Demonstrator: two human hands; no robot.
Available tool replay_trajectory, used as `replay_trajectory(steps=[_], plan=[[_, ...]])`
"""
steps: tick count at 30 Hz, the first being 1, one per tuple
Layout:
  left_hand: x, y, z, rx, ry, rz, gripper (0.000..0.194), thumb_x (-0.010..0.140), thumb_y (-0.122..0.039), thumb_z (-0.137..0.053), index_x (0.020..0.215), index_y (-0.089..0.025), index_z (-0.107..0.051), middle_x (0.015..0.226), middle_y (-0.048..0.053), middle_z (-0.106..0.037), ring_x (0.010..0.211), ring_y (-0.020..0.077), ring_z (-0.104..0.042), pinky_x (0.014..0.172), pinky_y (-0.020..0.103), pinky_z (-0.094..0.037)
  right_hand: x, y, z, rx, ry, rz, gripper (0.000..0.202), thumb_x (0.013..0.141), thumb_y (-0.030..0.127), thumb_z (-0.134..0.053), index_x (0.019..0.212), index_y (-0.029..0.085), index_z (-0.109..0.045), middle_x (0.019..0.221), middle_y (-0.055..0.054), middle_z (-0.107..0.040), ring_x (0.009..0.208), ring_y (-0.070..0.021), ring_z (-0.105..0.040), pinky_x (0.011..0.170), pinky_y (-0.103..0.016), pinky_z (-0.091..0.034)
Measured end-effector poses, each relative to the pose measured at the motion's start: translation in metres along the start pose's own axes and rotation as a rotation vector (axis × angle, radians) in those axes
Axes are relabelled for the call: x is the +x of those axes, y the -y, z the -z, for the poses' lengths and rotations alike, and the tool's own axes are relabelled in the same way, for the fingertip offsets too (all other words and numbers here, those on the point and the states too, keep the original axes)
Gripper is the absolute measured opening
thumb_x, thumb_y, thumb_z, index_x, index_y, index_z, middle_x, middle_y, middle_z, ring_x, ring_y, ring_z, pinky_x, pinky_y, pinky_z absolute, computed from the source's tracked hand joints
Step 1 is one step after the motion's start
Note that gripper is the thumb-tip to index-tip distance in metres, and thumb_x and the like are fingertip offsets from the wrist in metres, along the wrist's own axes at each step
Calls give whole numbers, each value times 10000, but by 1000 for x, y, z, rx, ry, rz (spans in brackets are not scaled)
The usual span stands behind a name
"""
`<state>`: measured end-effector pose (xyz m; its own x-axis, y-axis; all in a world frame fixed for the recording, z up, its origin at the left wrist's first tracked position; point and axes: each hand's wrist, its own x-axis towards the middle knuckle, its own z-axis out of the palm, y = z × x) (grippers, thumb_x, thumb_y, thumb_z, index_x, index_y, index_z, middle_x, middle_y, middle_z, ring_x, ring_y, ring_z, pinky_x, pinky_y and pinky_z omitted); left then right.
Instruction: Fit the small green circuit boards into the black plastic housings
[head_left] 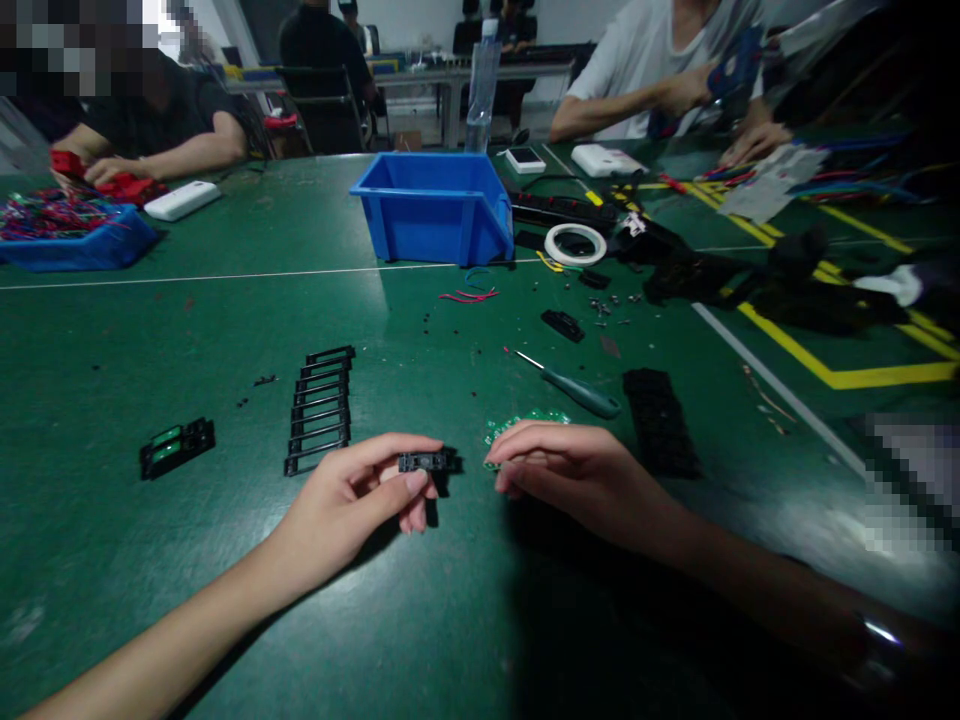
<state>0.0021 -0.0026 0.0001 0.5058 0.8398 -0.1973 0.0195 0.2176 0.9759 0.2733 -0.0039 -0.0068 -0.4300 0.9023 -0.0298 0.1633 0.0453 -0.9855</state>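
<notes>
At lower left of centre, a row of black frames (320, 410) lies on the green table (112, 560). Just right, the left hand (352, 500) pinches a small black part (427, 461) between thumb and fingertips. At centre, the right hand (577, 470), fingers curled together, rests on a green circuit board (517, 424). A green-handled screwdriver (577, 388) lies above it.

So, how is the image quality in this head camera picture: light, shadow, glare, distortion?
Head view: light glare on the green table below the blue bin; right side and lower corner fall into dark vignette; the white table line bows, showing wide-angle distortion; left hand holding the small black part is sharp, right hand casts a dark shadow below; some patches are pixelated.
</notes>
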Motion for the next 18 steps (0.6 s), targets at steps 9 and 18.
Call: replay_trajectory(steps=[9,18], plan=[[1,0,0,7,-5,6,326,967,-326,-663,1257,-176,-681,875,47,-712,684,109,-659,657,233,-555,0,1,-1,-5,-1,-4,193,943,350,-686,981,172,-749,1024,-89,-718,774,-160,-715,667,-261,-558],[-2,-2,-1,11,-13,16,319,944,-304,-693,1234,-170,-688,877,48,-716,667,105,-665,644,228,-557,0,2,-1,19,5,-3,193,941,351,-685,985,176,-754,1036,-93,-716,789,-167,-720,681,-274,-578]])
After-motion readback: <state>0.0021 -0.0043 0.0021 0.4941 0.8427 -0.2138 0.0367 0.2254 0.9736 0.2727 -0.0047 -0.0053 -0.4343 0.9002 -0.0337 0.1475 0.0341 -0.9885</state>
